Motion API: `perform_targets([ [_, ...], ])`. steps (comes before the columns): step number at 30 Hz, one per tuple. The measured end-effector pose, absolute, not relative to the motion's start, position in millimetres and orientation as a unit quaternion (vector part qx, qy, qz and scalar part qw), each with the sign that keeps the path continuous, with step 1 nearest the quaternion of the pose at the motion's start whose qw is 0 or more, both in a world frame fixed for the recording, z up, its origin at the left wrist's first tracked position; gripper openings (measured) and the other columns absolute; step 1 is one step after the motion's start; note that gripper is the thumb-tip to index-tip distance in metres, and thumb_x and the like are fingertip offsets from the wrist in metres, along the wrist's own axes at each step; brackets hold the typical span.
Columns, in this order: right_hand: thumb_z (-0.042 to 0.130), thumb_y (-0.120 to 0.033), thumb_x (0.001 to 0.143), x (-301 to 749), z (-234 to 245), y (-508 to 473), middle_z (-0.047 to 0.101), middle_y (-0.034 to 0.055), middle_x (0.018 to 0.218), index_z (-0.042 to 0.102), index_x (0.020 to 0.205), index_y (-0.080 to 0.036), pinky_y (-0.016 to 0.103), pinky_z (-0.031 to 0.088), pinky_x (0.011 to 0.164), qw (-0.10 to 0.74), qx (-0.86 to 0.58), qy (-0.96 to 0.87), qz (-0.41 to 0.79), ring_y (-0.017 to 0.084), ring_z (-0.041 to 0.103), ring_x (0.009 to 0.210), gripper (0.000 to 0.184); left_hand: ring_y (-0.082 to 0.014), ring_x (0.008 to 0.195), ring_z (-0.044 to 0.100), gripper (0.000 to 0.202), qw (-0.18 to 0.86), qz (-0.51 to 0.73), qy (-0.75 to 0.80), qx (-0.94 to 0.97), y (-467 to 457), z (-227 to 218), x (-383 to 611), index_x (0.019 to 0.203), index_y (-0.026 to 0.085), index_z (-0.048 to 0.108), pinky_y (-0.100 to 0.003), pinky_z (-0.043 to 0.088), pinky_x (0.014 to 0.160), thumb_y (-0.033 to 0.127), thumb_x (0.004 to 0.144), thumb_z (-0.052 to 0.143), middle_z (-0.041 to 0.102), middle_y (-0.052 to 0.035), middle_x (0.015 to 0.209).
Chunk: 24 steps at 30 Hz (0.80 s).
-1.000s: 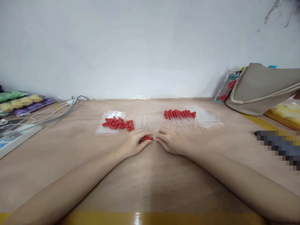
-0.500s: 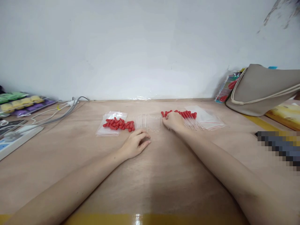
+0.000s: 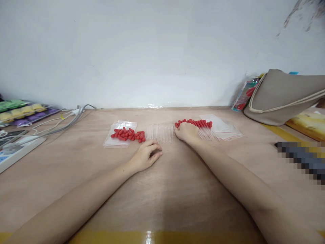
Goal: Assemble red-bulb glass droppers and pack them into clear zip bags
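Red-capped tubes (image 3: 206, 125), caps far, axes slantwise fore-and-aft, by the nearer right hand (image 3: 188, 132) — grip hidden from here; left hand (image 3: 146, 156) loosely curled, empty

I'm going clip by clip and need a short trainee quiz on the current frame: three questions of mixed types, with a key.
1. True or false: the left hand is nearer the loose bulbs than the right hand is.

2. Which lies between the loose bulbs and the capped tubes?
A) power strip
B) bare tubes
C) cables

3. Fill in the gap: some of the loose bulbs lie on a clear plastic ____.

Key:
1. True; the right hand is at the capped tubes.
2. B
3. bag
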State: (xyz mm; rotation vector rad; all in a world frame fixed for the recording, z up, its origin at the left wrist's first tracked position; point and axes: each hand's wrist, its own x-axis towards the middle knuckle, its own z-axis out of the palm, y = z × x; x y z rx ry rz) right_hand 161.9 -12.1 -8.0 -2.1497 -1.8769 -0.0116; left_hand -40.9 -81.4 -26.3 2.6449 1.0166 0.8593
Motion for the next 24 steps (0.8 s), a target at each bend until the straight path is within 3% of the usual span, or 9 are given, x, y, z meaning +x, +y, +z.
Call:
perform_targets([
  [9, 0.05, -0.03, 0.074, 148, -4, -8, 0.066, 0.0147, 0.089, 0.066, 0.092, -0.015, 0.035, 0.044, 0.069, 0.13, -0.74, -0.659, 0.026, 0.027, 0.061, 0.086, 0.028, -0.0155, 0.083, 0.055, 0.013, 0.081, 0.287, 0.336, 0.893, -84, -29, -39, 0.09, 0.017, 0.06, -0.029, 0.046, 0.075, 0.023, 0.083, 0.051, 0.057, -0.0057, 0.092],
  [15, 0.052, -0.026, 0.072, 146, -3, -2, 0.066, 0.0149, 0.09, 0.066, 0.091, -0.014, 0.034, 0.044, 0.068, 0.107, -0.738, -0.665, 0.046, 0.027, 0.061, 0.087, 0.026, -0.0179, 0.084, 0.054, 0.017, -0.045, 0.335, 0.467, 0.817, -53, 9, -63, 0.079, 0.016, 0.062, -0.029, 0.043, 0.076, 0.029, 0.08, 0.051, 0.057, -0.0056, 0.084],
  [17, 0.051, -0.025, 0.073, 145, -3, -1, 0.066, 0.0149, 0.09, 0.066, 0.092, -0.014, 0.034, 0.044, 0.069, 0.104, -0.736, -0.668, 0.048, 0.027, 0.061, 0.088, 0.026, -0.0187, 0.079, 0.056, 0.018, -0.063, 0.279, 0.571, 0.769, -28, 28, -80, 0.074, 0.016, 0.062, -0.028, 0.043, 0.071, 0.032, 0.077, 0.053, 0.059, -0.0056, 0.081],
  [21, 0.05, -0.027, 0.074, 143, -1, -1, 0.066, 0.015, 0.092, 0.067, 0.089, -0.014, 0.033, 0.044, 0.068, 0.098, -0.734, -0.669, 0.061, 0.026, 0.061, 0.087, 0.026, -0.0224, 0.079, 0.059, 0.027, -0.029, 0.052, 0.701, 0.711, 16, 48, -100, 0.082, 0.018, 0.063, -0.027, 0.042, 0.063, 0.041, 0.073, 0.053, 0.065, -0.0077, 0.083],
  [24, 0.043, -0.034, 0.079, 145, 3, -7, 0.065, 0.0149, 0.092, 0.066, 0.091, -0.015, 0.034, 0.043, 0.068, 0.112, -0.735, -0.667, 0.055, 0.027, 0.061, 0.088, 0.032, -0.0252, 0.075, 0.061, 0.023, -0.01, -0.026, 0.71, 0.703, 33, 46, -97, 0.067, 0.018, 0.065, -0.027, 0.042, 0.06, 0.039, 0.062, 0.062, 0.066, -0.0094, 0.07],
])
